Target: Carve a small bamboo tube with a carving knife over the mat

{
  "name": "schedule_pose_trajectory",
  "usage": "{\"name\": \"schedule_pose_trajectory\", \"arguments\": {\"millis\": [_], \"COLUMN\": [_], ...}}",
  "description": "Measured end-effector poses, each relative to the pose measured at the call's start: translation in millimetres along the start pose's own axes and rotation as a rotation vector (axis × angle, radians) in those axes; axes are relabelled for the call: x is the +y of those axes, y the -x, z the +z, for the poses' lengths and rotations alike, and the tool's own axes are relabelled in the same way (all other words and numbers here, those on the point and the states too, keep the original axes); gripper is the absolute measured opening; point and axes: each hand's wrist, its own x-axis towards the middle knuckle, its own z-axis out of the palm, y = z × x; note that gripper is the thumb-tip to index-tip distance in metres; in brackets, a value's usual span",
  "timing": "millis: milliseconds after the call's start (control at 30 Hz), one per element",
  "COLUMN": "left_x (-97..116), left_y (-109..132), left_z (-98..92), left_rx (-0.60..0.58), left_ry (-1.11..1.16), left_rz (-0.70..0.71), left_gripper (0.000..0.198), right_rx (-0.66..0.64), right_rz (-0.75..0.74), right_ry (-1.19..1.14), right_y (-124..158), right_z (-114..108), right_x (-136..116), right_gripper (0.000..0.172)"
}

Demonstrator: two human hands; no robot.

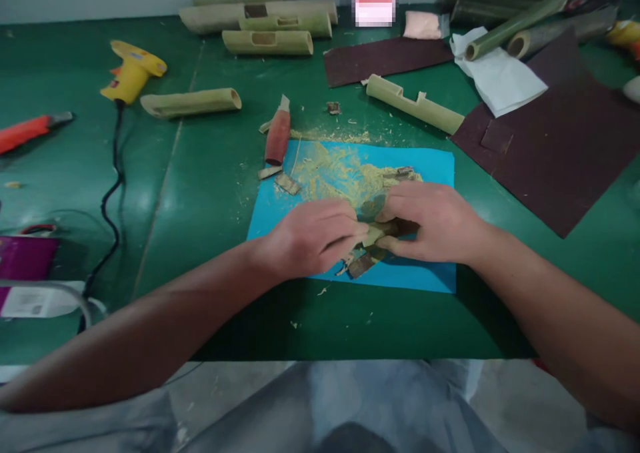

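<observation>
A small pale bamboo piece sits low over a blue sheet, between my two hands. My left hand is closed, its fingertips pinching the left end of the piece. The thumb and fingers of my right hand close around its right end. Part of the piece is hidden by the fingers. Beneath and beside my hands lie dark bamboo scraps and a spread of yellowish shavings. A knife with a red handle rests at the sheet's upper left, its short blade pointing away from me.
Cut bamboo tubes lie at the back, with another tube at left. A yellow glue gun trails a black cord. Brown sandpaper, a notched tube and white tissue lie at right. An orange cutter is far left.
</observation>
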Motion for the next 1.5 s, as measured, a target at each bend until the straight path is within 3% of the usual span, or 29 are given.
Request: {"name": "schedule_pose_trajectory", "arguments": {"millis": [167, 267, 433, 700, 933, 1133, 1300, 1500], "left_x": [-1, -1, 3, -7, -7, -9, -10, -12], "left_y": [1, 0, 1, 4, 2, 0, -1, 0], "left_z": [-1.7, -2.0, 0.2, 1.2, 3.7, 2.2, 1.2, 1.4], "left_rx": [-0.056, -0.03, -0.069, 0.089, 0.062, 0.078, 0.067, 0.081], "left_ry": [0.0, -0.02, 0.029, -0.082, -0.058, -0.109, -0.101, -0.082], "left_rz": [-0.03, -0.035, 0.061, 0.011, 0.045, -0.041, -0.163, -0.215], "left_gripper": [0.021, 0.023, 0.022, 0.009, 0.006, 0.009, 0.011, 0.012], "right_rx": [-0.011, -0.005, -0.008, 0.01, 0.046, 0.128, 0.15, 0.118], "right_rz": [-0.008, -0.001, -0.001, 0.006, -0.066, -0.03, 0.002, 0.061], "right_ry": [-0.001, -0.003, -0.001, 0.014, 0.127, 0.285, 0.181, 0.146], "right_y": [0, 0, -1, -1, -1, 1, 4, 5], "right_z": [0, 0, 0, 1, 2, 5, 11, 8], "right_x": [1, 1, 1, 2, 3, -11, -9, -1], "right_gripper": [0.015, 0.015, 0.012, 0.012, 0.021, 0.025, 0.014, 0.019]}}
